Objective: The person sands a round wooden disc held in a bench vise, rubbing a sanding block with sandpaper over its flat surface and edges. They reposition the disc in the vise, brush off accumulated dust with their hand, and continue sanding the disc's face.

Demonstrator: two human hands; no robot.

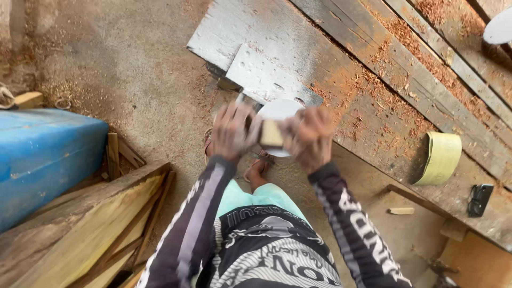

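Observation:
My left hand [233,132] and my right hand [309,136] are both closed around a small pale wooden block [271,134], held between them at chest height. Both hands are motion-blurred. Right behind the block is a round white disc [279,110]; I cannot tell whether it touches the block. A flat white-painted board [265,74] lies on the dusty workbench [373,80] just beyond my hands. My feet in sandals [256,169] show on the dirt floor below.
A roll of yellow-green sandpaper [440,158] and a small black object [479,199] sit on the bench at right, amid reddish sawdust. A blue drum [45,157] and stacked timber planks [90,229] stand at left. A white curved object [498,26] is at top right.

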